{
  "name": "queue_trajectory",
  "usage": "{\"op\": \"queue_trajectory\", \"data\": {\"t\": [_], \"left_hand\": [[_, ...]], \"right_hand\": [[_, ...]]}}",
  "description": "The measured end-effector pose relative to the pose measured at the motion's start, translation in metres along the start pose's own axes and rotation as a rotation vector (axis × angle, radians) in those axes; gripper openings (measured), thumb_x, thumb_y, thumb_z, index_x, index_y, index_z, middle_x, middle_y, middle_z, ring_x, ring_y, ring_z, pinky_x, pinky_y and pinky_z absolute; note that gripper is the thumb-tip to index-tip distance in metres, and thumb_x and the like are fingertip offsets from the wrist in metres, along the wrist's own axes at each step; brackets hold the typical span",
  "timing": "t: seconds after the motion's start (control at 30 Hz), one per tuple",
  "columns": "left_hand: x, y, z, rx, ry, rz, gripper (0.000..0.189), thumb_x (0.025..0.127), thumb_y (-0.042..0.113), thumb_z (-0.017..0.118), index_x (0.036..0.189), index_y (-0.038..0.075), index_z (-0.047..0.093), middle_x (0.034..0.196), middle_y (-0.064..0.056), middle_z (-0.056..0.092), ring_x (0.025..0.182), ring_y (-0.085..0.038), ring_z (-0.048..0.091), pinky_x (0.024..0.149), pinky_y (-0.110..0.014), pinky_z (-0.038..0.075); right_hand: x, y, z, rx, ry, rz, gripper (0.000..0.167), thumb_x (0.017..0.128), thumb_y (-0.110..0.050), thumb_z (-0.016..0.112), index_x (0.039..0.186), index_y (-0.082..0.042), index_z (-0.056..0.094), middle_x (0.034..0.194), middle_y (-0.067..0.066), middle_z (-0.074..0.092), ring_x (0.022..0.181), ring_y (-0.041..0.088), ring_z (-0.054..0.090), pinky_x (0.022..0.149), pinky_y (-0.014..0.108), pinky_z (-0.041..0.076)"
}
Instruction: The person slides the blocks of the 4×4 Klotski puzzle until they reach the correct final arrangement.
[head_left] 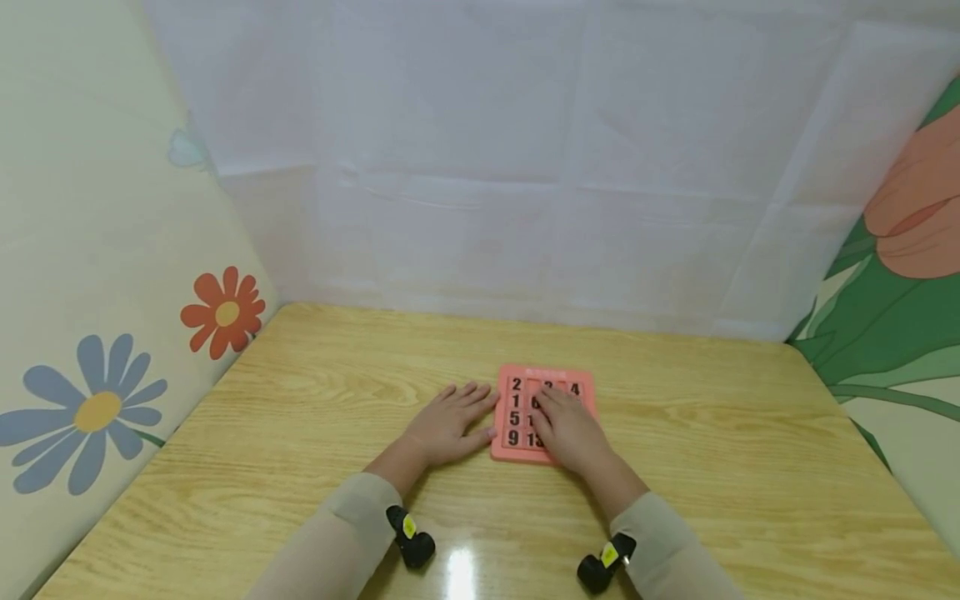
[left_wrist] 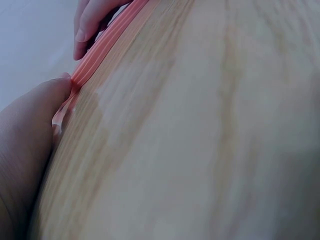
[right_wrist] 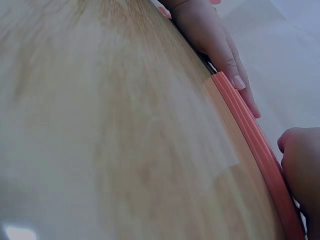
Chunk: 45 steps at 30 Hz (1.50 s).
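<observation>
A pink sliding number puzzle [head_left: 504, 454] lies flat on the wooden table, its tiles marked with black numerals. Down its left column run 2, 1, 5 and 9. My right hand [head_left: 573, 433] rests over the right part of the board, fingertips on the tiles and several numerals hidden beneath it. At the left edge, my left hand [head_left: 447, 423] lies palm down on the table with fingers spread. Its thumb and fingertips reach the pink frame. The left wrist view shows the left thumb [left_wrist: 55, 92] right against the board's side.
The wooden table [head_left: 360, 350] carries the board near its middle. A white cloth [head_left: 465, 167] hangs behind it. Flower-printed panels stand at the left [head_left: 97, 250] and right [head_left: 900, 333]. Each sleeve cuff has a small black camera strapped on.
</observation>
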<state>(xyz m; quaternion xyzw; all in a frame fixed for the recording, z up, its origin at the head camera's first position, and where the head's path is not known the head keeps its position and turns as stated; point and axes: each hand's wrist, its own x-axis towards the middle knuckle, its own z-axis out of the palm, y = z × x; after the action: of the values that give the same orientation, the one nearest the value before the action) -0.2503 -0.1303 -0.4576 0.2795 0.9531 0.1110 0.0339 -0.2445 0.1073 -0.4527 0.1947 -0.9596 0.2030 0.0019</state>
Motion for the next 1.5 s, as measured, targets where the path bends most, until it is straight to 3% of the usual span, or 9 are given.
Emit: {"op": "queue_trajectory", "data": {"t": [0.7, 1.5], "left_hand": [[-0.004, -0.001, -0.002, -0.001, 0.005, -0.003, 0.065, 0.1, 0.052, 0.042, 0.155, 0.018, 0.032, 0.161, -0.006, 0.029, 0.151, -0.029, 0.022, 0.125, -0.05, 0.015], [-0.001, -0.001, 0.0, -0.004, 0.004, 0.004, 0.065, 0.1, 0.052, 0.042, 0.154, 0.019, 0.033, 0.161, -0.004, 0.03, 0.152, -0.027, 0.022, 0.125, -0.05, 0.015]], "right_hand": [[-0.002, 0.006, 0.001, -0.002, 0.028, 0.016, 0.05, 0.104, -0.031, 0.043, 0.143, -0.001, 0.049, 0.151, 0.015, 0.046, 0.143, 0.032, 0.039, 0.121, 0.049, 0.028], [0.015, -0.023, 0.01, -0.004, -0.048, -0.036, 0.048, 0.106, -0.032, 0.037, 0.147, -0.009, 0.046, 0.154, 0.009, 0.043, 0.146, 0.027, 0.036, 0.122, 0.047, 0.027]]}}
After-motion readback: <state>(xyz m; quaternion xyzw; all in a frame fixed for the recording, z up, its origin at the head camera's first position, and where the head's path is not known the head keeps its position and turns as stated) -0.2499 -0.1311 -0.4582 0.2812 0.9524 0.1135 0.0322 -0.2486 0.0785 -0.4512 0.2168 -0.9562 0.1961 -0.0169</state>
